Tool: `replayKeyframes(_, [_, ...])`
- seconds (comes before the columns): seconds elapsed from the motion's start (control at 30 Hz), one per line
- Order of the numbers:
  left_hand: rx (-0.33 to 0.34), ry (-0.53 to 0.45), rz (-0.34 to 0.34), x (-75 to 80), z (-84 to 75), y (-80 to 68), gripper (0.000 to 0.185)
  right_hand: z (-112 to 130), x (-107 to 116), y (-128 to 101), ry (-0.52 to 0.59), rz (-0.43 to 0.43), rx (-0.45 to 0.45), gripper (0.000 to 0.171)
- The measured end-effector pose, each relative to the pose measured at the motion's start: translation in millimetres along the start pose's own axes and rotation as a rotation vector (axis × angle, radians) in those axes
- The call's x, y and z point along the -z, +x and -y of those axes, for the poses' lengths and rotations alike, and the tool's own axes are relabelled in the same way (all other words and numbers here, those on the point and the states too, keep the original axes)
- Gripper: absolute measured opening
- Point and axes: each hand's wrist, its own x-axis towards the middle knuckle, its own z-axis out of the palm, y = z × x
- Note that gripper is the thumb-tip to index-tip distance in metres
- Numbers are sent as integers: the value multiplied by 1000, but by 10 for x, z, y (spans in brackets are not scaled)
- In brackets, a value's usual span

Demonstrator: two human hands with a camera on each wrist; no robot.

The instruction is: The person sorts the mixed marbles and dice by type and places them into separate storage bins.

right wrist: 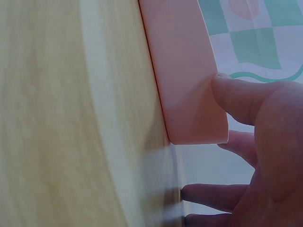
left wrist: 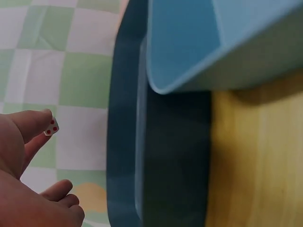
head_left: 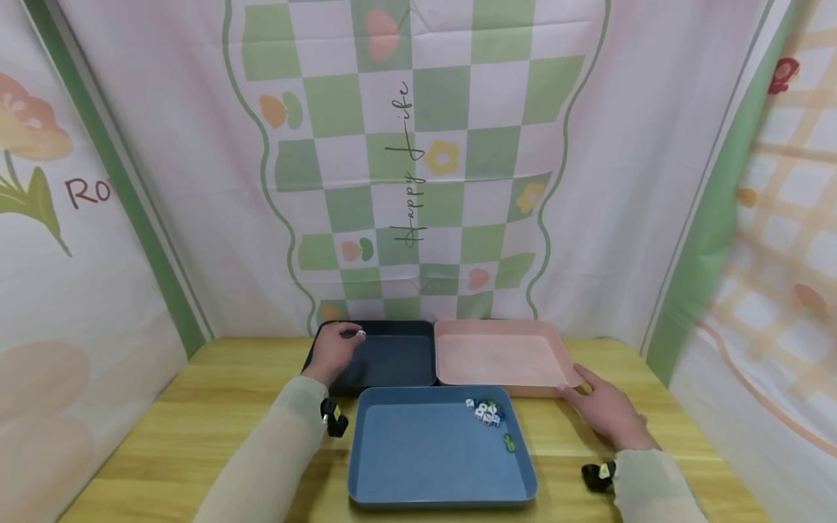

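Note:
My left hand [head_left: 333, 352] is over the left part of the dark navy tray [head_left: 399, 363]. Its thumb and a finger pinch a small white die [left wrist: 51, 127] with red dots, held above the tray. At the near right corner of the pink tray [head_left: 503, 381], my right hand [head_left: 604, 407] rests with its fingers spread. In the right wrist view the thumb [right wrist: 232, 92] touches the pink tray's rim, and another finger reaches the corner. A pile of white dice [head_left: 487, 414], with some blue and green pieces, lies in the blue tray's far right corner.
The blue tray [head_left: 431, 501] stands nearest, in front of the other two, on a wooden table [head_left: 163, 436]. A small green piece [head_left: 509, 443] lies near its right wall. A checkered cloth [head_left: 425, 174] hangs behind, with printed curtains on both sides.

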Motion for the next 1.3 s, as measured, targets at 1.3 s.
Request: replayKeyframes(1.3, [-28,120,65,-94,-29,-55,40,-16,-15,4,4,-3,3,96])
